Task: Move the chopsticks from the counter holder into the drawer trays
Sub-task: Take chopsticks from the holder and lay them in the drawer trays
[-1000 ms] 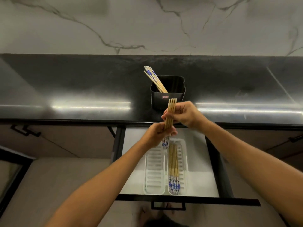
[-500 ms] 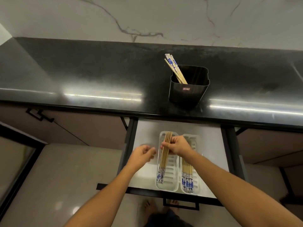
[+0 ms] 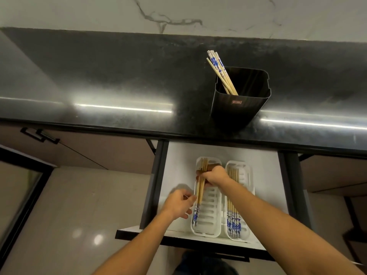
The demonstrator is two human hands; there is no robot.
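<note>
Lowered since earlier, the chopstick bundle [image 3: 201,187] lies in the left tray [image 3: 207,217]; right hand [image 3: 213,177] clamped on it. Left hand [image 3: 178,204] fingers loosely apart beside it.

Chopsticks [image 3: 200,187] tan, blue-white patterned ends; trays [image 3: 208,233] white; holder [image 3: 238,108] black; counter [image 3: 119,76] black.

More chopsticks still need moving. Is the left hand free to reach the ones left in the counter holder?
Probably yes. The left hand is by the left tray's edge and looks empty, and the remaining chopsticks stick out above the black holder with nothing around them.
</note>
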